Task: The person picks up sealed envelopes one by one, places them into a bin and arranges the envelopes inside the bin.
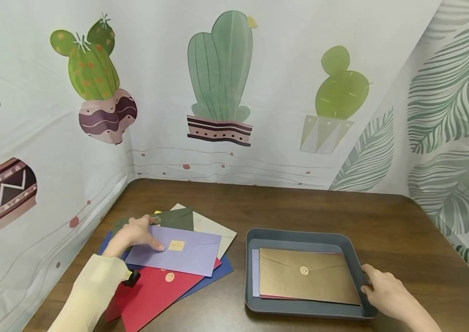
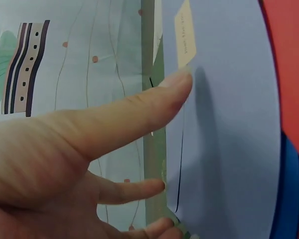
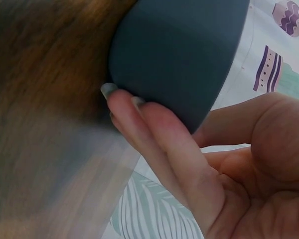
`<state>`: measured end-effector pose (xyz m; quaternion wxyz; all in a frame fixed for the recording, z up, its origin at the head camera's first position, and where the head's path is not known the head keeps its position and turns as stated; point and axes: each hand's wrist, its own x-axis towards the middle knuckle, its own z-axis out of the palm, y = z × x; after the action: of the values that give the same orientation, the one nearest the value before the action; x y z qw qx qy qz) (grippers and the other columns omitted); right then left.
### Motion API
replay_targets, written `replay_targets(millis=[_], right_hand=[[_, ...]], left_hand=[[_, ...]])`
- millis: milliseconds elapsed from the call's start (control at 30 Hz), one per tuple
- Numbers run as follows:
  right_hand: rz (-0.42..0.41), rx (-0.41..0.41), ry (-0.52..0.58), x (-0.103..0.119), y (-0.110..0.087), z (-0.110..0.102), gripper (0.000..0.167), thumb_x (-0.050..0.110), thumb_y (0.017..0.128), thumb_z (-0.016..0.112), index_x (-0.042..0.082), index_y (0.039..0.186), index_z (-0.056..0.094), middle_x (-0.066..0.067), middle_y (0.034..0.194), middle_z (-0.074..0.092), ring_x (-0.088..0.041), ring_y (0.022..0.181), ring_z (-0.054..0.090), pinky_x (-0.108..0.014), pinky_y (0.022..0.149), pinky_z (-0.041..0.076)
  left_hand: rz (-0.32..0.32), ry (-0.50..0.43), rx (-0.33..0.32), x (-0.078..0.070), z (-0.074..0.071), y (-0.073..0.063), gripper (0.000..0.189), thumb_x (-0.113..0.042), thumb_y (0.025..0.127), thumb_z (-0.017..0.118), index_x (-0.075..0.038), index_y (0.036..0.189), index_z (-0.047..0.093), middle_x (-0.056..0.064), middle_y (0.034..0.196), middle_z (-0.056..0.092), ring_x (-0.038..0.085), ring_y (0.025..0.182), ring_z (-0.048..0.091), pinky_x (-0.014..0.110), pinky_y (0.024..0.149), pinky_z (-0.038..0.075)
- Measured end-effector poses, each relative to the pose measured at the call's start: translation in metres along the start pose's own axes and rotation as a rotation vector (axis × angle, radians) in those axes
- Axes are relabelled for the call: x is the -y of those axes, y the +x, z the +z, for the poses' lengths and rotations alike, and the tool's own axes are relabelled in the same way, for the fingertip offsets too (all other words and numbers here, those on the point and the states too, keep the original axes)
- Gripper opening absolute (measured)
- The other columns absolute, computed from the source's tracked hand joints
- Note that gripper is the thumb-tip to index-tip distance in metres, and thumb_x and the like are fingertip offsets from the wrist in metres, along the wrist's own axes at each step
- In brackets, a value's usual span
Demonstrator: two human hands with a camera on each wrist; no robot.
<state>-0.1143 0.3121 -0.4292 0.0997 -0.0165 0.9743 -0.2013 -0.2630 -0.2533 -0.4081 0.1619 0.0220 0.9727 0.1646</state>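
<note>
My left hand (image 1: 136,234) reaches over the left part of a lavender envelope (image 1: 194,253) with a pale sticker. In the left wrist view its thumb (image 2: 139,112) stretches out close over the envelope's face, shadow beside it, while the other fingers spread toward the top edge. Under and around that envelope lie a red envelope (image 1: 155,299), a blue one (image 1: 205,279), a dark green one (image 1: 176,219) and a cream one (image 1: 213,230). My right hand (image 1: 389,293) grips the right wall of a dark grey tray (image 1: 300,236), fingers against its outside and thumb at the rim.
Inside the tray a gold envelope (image 1: 309,279) with a round sticker rests on top of red and lavender ones. Tray and envelope pile stand on a brown wooden table (image 1: 300,203). A curtain (image 1: 280,92) printed with cacti and leaves hangs behind it.
</note>
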Motion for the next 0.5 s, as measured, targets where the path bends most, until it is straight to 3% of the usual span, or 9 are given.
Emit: replay_targets(millis=[167, 500], right_hand=[[-0.001, -0.013, -0.011, 0.0014, -0.0003, -0.0007, 0.042, 0.0, 0.084, 0.065, -0.015, 0.121, 0.049, -0.021, 0.092, 0.07, -0.033, 0.082, 0.069, -0.044, 0.062, 0.055], [-0.015, -0.038, -0.036, 0.0033, -0.0036, -0.001, 0.041, 0.0, 0.083, 0.065, -0.014, 0.118, 0.05, -0.015, 0.087, 0.07, -0.027, 0.076, 0.068, -0.042, 0.059, 0.053]], left_hand=[[-0.023, -0.009, 0.006, 0.0004, 0.0012, -0.0006, 0.1, -0.037, 0.062, 0.09, 0.01, 0.131, 0.036, 0.042, 0.122, 0.042, 0.06, 0.109, 0.042, 0.066, 0.091, 0.041], [-0.033, -0.069, 0.033, 0.0083, 0.0033, 0.0043, 0.101, -0.039, 0.061, 0.091, 0.009, 0.126, 0.031, 0.041, 0.122, 0.045, 0.049, 0.11, 0.048, 0.058, 0.092, 0.045]])
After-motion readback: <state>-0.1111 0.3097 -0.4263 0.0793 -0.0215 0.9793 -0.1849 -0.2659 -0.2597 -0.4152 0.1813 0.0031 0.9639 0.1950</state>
